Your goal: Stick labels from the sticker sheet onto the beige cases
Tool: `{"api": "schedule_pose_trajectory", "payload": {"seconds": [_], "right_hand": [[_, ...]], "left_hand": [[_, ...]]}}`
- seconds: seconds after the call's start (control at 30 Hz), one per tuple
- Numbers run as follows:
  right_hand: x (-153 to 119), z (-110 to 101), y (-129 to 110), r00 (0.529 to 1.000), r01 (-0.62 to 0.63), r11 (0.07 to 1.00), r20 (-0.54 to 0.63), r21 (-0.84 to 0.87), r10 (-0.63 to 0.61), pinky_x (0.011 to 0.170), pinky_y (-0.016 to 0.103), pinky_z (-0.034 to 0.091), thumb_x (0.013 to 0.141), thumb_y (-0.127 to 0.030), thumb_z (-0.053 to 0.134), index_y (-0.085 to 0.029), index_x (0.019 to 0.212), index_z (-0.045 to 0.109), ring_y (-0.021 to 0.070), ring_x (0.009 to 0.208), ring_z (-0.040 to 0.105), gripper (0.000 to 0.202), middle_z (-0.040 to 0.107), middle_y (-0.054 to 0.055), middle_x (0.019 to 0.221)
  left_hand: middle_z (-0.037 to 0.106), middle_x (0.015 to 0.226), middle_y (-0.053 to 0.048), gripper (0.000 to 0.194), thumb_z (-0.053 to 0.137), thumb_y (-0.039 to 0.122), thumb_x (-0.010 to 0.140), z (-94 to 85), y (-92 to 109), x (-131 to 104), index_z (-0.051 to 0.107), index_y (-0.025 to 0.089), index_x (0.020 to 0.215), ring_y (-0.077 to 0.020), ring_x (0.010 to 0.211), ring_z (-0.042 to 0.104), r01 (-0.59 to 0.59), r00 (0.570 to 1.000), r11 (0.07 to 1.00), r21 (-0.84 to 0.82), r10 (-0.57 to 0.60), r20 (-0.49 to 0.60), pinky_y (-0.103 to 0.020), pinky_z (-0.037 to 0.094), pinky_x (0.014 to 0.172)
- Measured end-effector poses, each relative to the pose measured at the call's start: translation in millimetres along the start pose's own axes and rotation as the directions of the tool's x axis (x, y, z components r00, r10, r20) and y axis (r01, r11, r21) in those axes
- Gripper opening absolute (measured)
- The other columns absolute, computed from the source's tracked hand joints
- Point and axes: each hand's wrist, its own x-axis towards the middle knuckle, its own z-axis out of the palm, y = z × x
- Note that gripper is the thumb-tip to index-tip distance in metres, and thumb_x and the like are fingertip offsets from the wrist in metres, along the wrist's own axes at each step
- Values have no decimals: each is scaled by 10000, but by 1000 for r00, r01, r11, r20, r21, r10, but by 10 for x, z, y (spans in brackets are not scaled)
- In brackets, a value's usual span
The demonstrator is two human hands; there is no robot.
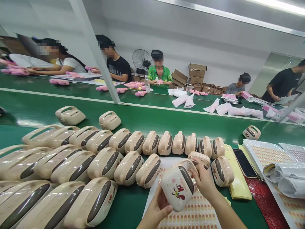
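Observation:
My left hand (pixel 157 206) holds a cream, rounded speaker-like case (pixel 177 190) from below and the left, thumb across its lower front. The case is tilted and has a carry handle, a dark oval panel and a red and yellow cartoon print. My right hand (pixel 202 179) is closed at its upper right side, by the handle; part of its fingertips is hidden. Just behind stands another cream case (pixel 200 156). Underneath lies a sheet of small orange and yellow stickers (pixel 200 213).
Rows of similar cases (pixel 102 163) fill the left and the back. To the right are a yellow paper stack (pixel 238 181), a phone (pixel 245 163), more sticker sheets (pixel 274 156) and red wrap (pixel 264 197). Several people work beyond a slanted post (pixel 95 51) among pink items.

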Motion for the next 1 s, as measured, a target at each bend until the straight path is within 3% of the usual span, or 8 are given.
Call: {"api": "schedule_pose_trajectory", "payload": {"seconds": [0.1, 0.23, 0.33, 0.43, 0.53, 0.7, 0.83, 1.0], "right_hand": [[212, 2, -37, 962, 260, 920, 1, -292, -272, 538, 287, 480, 865, -237, 382, -115, 1215, 441, 192, 593, 619, 376, 656, 55, 689], [526, 130, -97, 859, 491, 681, 169, -544, -484, 488, 255, 450, 850, -141, 383, -105, 1220, 446, 171, 581, 594, 377, 644, 57, 686], [705, 249, -92, 831, 536, 622, 230, -571, -506, 486, 261, 451, 825, -55, 370, -118, 1212, 447, 173, 618, 586, 399, 643, 67, 758], [782, 333, -39, 837, 520, 619, 208, -588, -506, 502, 272, 468, 806, -8, 342, -129, 1173, 474, 173, 619, 574, 408, 636, 75, 784], [771, 360, 3, 859, 464, 637, 137, -616, -493, 519, 285, 488, 810, -11, 297, -123, 1153, 495, 183, 603, 579, 411, 627, 80, 761], [637, 231, -58, 858, 445, 680, 62, -582, -509, 579, 334, 536, 874, -194, 335, -129, 1220, 449, 241, 695, 628, 370, 631, 119, 843], [432, 16, -51, 841, 459, 753, -45, -472, -540, 699, 385, 554, 874, -341, 430, -215, 1356, 290, 268, 877, 628, 518, 622, 119, 1014], [237, -124, 263, 858, 373, 852, -212, -367, -467, 592, 394, 575, 792, -385, 560, -355, 1312, 392, 275, 792, 661, 547, 676, 87, 935]], "left_hand": [[599, 1060, -92, 565, 654, 495, 663, -200, 146, 16, 506, 273, 1161, -247, 802, 598, -210, 959, 856, 472, 273, -69, -347, 486, 652], [569, 1031, -101, 359, 524, 441, 772, -418, 538, 147, 552, 233, 1063, -214, 695, 565, -307, 776, 304, 902, 628, 53, -354, 482, 622], [601, 1058, -126, 445, 416, 471, 797, -458, 850, 341, 538, 191, 1120, -301, 922, 581, -207, 855, 137, 969, 507, 111, -388, 489, 687], [636, 774, -62, 499, 381, 459, 777, -414, 1044, 517, 529, 174, 1159, -285, 743, 620, -111, 938, 140, 984, 341, 57, -385, 485, 630], [510, 529, 32, 456, 474, 449, 709, -359, 1067, 565, 583, 211, 1082, -220, 480, 527, -119, 925, 249, 961, 380, 16, -345, 442, 541], [529, 464, 42, 425, 678, 440, 555, -373, 1146, 511, 664, 287, 951, -201, 425, 490, -127, 920, 394, 910, 389, -39, -315, 395, 487], [650, 708, 16, 459, 707, 441, 566, -539, 1722, 853, 655, 254, 982, -181, 531, 561, 28, 936, 217, 976, 336, -102, -310, 436, 582], [628, 959, -57, 279, 537, 328, 829, -907, 2567, 1795, 571, 129, 1022, -200, 851, 599, 247, 844, 140, 959, 455, -284, -400, 453, 785]]}}
